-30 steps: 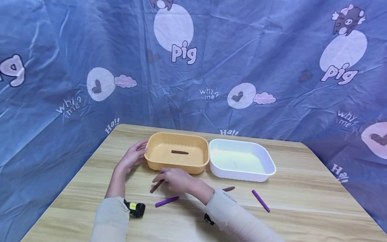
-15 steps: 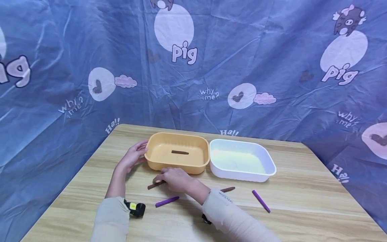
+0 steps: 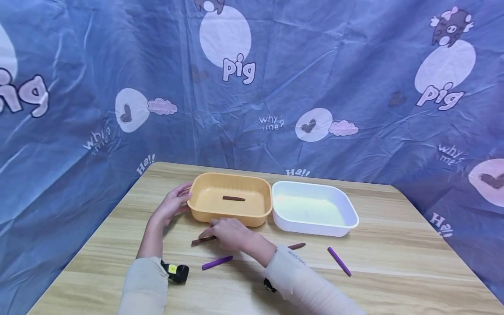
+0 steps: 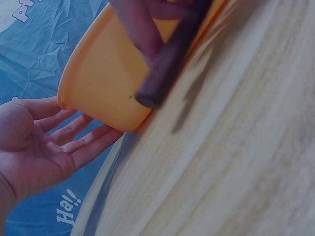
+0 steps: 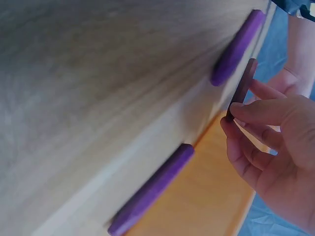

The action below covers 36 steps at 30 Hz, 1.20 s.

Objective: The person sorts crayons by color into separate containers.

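Note the new angle of the slim, dark-brown, wax-like crayon (image 3: 203,241): steeply slanted one second ago, now nearly level in the head view. Locate it just in front of the shallow, rounded, orange plastic basin (image 3: 253,221), pinched between thumb and fingertips of the right hand (image 3: 228,232). Judge it raised off the pale wood-grain counter (image 3: 393,245) from the detached shadow in the left wrist view. Read this as a secured pick-up, with the held crayon outside both containers. Compared with the frame from half a second ago, register almost no difference in grip or position. Moving outward, observe the left hand (image 3: 171,203) with fingers extended and spread against the outer left end of the orange basin, unchanged from both earlier frames. Inside that basin, see a second dark-brown crayon (image 3: 234,198) lying flat. To its right, find the shallow white plastic basin (image 3: 311,228), rims side by side; contact cannot be confirmed. On the counter nearer the camera, identify a purple crayon (image 3: 217,262) near the right hand, a reddish-brown crayon (image 3: 297,246) partly hidden by the right sleeve (image 3: 293,271), and another purple crayon (image 3: 339,261) farther right.
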### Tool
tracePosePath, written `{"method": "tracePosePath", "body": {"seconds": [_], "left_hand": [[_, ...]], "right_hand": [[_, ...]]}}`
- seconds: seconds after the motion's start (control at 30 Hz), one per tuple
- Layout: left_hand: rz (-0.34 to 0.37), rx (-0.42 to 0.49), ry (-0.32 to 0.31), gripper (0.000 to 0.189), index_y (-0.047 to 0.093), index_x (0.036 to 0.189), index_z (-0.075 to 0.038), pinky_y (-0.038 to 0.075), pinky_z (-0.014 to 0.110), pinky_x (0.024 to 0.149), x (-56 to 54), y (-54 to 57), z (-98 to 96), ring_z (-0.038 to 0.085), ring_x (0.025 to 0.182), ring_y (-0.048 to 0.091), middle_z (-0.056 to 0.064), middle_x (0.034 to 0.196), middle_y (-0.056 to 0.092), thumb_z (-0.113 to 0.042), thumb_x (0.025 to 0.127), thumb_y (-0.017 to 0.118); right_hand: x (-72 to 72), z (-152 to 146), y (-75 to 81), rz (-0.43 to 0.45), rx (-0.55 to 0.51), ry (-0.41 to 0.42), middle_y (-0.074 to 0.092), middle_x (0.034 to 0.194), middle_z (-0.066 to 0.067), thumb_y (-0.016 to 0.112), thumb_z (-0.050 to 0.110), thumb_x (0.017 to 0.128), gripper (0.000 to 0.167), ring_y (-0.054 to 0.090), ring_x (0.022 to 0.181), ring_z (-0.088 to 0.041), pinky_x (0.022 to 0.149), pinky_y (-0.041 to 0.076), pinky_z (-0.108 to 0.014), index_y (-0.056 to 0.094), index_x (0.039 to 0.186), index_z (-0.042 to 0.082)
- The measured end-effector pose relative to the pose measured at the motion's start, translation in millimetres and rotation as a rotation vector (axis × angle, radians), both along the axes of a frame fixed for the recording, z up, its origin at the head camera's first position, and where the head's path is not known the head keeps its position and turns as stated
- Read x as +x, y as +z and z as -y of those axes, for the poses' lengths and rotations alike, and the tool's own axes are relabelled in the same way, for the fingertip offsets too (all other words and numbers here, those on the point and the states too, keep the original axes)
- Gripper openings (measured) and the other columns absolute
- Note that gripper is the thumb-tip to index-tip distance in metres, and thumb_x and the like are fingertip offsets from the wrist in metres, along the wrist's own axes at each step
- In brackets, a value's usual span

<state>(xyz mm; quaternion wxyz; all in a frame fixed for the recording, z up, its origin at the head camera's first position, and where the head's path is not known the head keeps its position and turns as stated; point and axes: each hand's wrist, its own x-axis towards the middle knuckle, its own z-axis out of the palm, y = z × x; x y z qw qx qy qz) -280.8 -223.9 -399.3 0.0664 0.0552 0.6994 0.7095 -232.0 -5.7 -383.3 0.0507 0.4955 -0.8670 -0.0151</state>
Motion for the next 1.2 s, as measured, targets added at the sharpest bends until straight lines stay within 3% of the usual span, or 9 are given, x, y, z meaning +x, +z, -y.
{"method": "tracePosePath", "body": {"seconds": [0.23,0.47,0.87,1.2], "left_hand": [[-0.001,0.002,0.001,0.051,0.016,0.144,0.003,0.035,0.049,0.097,2.1,0.0,-0.6,0.044,0.125,0.03,0.028,0.144,0.019,-0.002,0.097,0.036],[0.001,0.0,0.005,0.051,0.016,0.144,0.002,0.036,0.049,0.096,3.7,-0.4,-1.5,0.044,0.125,0.03,0.027,0.144,0.02,-0.003,0.098,0.036],[0.005,-0.004,0.009,0.051,0.014,0.144,0.003,0.036,0.049,0.096,4.7,-0.3,-1.7,0.044,0.125,0.029,0.028,0.144,0.018,-0.002,0.098,0.036],[0.011,-0.008,0.016,0.054,0.017,0.144,0.001,0.037,0.047,0.096,4.0,-0.6,-1.3,0.04,0.124,0.034,0.026,0.144,0.021,-0.007,0.097,0.041]], "right_hand": [[2.5,-5,12.9,-0.043,-0.026,-0.009,0.051,0.074,0.008,0.067,0.011,0.081,0.039,0.047,0.059,-0.006,0.046,0.035,-0.018,0.067,0.111,0.036],[0.9,-15,32.7,-0.059,-0.083,0.013,0.052,0.076,0.005,0.061,0.001,0.082,0.048,0.045,0.059,-0.008,0.044,0.035,-0.019,0.065,0.115,0.035],[-13.7,-30,60.1,-0.046,-0.119,-0.049,0.057,0.083,0.004,0.058,-0.002,0.082,0.046,0.053,0.068,-0.012,0.047,0.039,-0.022,0.067,0.114,0.029],[-35.2,-44,65.6,-0.013,-0.174,-0.118,0.055,0.078,0.003,0.058,-0.003,0.083,0.041,0.053,0.064,-0.014,0.045,0.039,-0.025,0.068,0.112,0.024]]}}
